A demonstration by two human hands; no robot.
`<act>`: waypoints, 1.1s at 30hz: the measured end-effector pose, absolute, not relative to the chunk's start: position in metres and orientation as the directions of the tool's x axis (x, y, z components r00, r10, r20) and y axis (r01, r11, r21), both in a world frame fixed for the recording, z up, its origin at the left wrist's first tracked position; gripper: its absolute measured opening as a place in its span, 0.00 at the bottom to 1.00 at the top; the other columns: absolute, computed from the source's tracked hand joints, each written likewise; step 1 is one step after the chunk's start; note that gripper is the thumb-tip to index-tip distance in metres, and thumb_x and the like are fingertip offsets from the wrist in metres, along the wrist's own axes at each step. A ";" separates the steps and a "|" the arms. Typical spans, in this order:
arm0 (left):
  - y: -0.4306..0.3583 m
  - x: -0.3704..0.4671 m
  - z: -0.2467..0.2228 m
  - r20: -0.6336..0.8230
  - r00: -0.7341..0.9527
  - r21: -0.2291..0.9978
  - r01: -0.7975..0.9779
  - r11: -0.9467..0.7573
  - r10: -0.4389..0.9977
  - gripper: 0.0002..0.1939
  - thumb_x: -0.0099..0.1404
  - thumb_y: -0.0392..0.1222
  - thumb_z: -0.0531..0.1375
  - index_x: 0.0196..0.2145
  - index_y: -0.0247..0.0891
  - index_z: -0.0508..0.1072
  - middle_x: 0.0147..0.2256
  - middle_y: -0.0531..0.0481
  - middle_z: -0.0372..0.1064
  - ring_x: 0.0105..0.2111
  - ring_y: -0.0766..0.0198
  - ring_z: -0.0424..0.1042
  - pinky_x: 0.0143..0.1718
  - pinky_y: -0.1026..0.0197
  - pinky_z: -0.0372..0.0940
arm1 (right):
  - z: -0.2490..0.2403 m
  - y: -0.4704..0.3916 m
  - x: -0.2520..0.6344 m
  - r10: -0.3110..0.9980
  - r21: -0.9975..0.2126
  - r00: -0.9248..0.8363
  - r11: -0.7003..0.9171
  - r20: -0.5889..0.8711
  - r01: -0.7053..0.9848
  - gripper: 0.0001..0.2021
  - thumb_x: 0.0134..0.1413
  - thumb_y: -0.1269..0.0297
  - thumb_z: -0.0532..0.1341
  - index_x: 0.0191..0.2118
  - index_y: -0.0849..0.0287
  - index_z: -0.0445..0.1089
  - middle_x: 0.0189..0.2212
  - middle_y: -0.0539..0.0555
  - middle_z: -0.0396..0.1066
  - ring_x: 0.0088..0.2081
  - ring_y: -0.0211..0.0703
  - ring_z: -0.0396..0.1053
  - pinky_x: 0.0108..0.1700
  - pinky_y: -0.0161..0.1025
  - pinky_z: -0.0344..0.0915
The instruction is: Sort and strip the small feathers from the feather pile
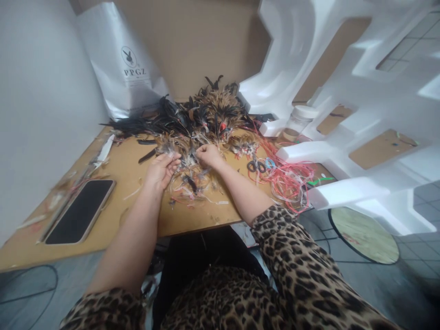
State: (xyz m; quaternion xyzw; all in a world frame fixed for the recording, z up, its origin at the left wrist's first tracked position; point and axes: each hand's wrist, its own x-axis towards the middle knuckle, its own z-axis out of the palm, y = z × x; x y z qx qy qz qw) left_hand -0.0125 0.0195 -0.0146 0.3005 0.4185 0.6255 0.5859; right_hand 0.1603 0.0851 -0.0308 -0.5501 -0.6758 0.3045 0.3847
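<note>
My left hand (162,168) is closed in a pinch on a tuft of brown and grey feathers (166,145) over the near part of the pile. Across from it, my right hand (209,156) has its fingers curled and pressed together beside the loose feather bits; what they hold, if anything, is too small to make out. Behind both hands rises a heap of brown feathers (220,105), with long black feathers (151,123) at its left. Downy scraps and bits of string (192,185) lie between my forearms.
A phone (80,213) lies on the table's left. To the right are scissors (256,166), tangled pink ribbon (288,178) and a lidded clear jar (299,121). White foam packing (343,197) crowds the right edge. A silver-white bag (120,68) stands behind.
</note>
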 end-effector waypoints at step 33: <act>0.015 -0.007 -0.007 -0.183 0.061 0.747 -0.641 0.179 0.981 0.08 0.59 0.24 0.55 0.30 0.30 0.72 0.26 0.49 0.71 0.24 0.75 0.70 0.25 0.77 0.66 | -0.009 0.052 0.132 0.929 -0.956 -0.363 -0.044 0.068 -0.292 0.15 0.36 0.57 0.67 0.24 0.60 0.63 0.15 0.42 0.60 0.17 0.27 0.51 0.20 0.28 0.46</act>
